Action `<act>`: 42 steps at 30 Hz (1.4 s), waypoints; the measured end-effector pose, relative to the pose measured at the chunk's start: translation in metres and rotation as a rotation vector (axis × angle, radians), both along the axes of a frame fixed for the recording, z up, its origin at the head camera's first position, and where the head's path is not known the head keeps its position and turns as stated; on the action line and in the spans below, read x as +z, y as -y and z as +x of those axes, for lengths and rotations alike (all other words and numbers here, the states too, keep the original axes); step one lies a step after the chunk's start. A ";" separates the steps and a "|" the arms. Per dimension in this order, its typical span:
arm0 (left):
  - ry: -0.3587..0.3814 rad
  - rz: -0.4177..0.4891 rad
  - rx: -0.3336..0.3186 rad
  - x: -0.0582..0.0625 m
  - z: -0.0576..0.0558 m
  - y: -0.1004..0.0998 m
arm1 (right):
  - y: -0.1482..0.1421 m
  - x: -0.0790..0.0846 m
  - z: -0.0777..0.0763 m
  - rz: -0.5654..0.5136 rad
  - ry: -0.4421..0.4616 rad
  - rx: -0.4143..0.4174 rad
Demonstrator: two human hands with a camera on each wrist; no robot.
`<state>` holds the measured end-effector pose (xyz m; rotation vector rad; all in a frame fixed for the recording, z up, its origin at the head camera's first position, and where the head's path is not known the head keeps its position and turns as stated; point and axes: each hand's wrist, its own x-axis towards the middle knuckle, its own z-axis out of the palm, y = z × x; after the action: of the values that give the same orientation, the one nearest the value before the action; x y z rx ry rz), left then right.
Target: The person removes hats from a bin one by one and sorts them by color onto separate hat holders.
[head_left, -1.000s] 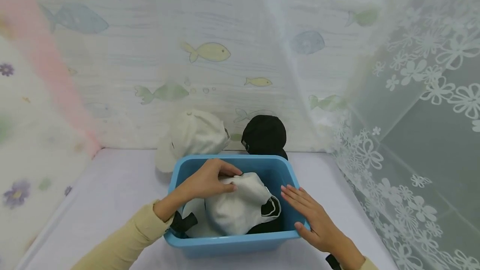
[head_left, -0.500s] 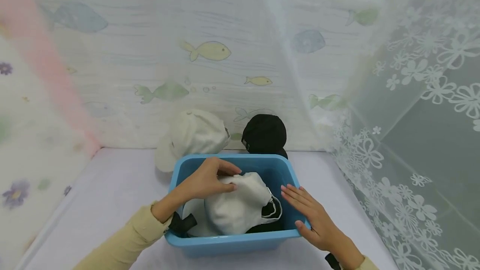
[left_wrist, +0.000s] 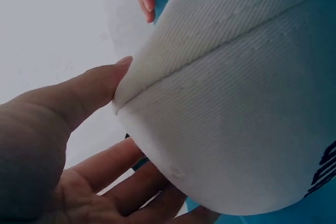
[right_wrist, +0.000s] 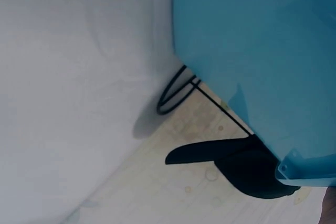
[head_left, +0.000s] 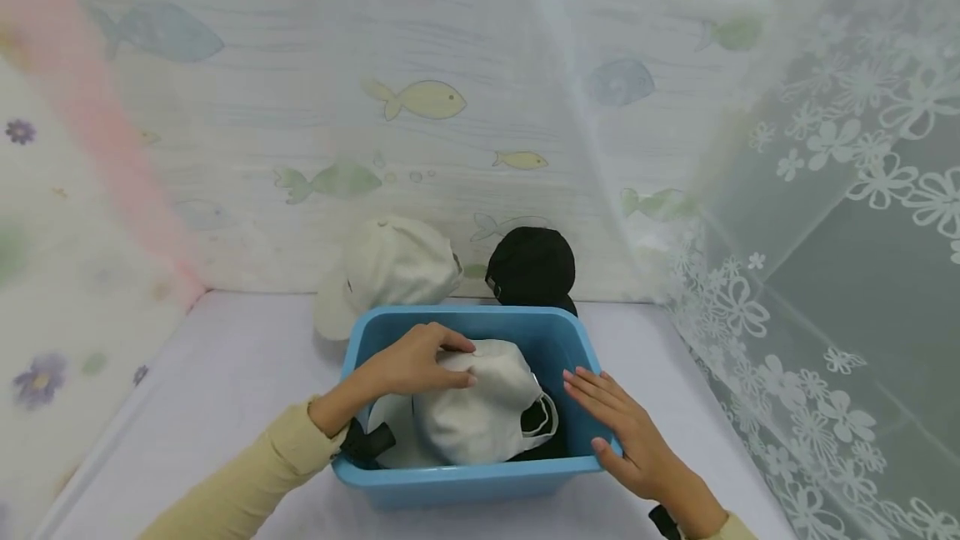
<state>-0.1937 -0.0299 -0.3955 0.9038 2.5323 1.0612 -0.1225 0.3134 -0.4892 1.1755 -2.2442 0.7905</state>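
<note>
Inside a blue plastic basin [head_left: 465,480] lies a white baseball cap [head_left: 480,415], its brim toward the left and its strap opening toward the right. My left hand [head_left: 420,363] pinches the crown between thumb and fingers. The left wrist view shows the thumb [left_wrist: 100,85] on one side of the white cap [left_wrist: 231,108] and the fingers on the other; dark embroidery shows at its edge. Black fabric [head_left: 542,447] shows beneath the cap. My right hand [head_left: 630,440] rests with straight fingers on the basin's right rim.
Behind the basin, a cream cap [head_left: 401,265] and a black cap [head_left: 532,267] stand by the fish-print curtain [head_left: 450,148]. In the right wrist view, the black cap [right_wrist: 247,169] appears beside a thin black wire stand [right_wrist: 223,108]. Patterned sheer curtains hang at both sides.
The white cap's strap end has shifted slightly left in the basin, and the left fingertips have moved a little with it. The right hand stays on the rim.
</note>
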 end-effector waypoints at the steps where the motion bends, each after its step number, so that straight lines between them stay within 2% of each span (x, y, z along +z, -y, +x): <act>1: -0.009 0.005 -0.003 0.000 0.000 -0.001 | 0.000 0.000 0.000 -0.001 0.000 -0.002; 4: -0.029 0.025 0.005 0.000 -0.001 -0.001 | 0.000 -0.001 0.000 -0.005 0.000 -0.007; 16: -0.028 0.140 0.075 0.004 0.003 0.002 | 0.000 -0.005 -0.002 -0.044 -0.016 0.027; 25: -0.019 0.250 0.120 0.007 0.004 0.007 | 0.000 -0.004 -0.002 -0.030 -0.007 0.005; 42: -0.027 0.371 0.173 0.013 0.006 0.004 | 0.001 -0.005 -0.003 -0.043 -0.020 0.015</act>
<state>-0.1881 -0.0340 -0.3826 0.7960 2.5164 1.6202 -0.1252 0.3126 -0.4940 1.1756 -2.1938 0.8254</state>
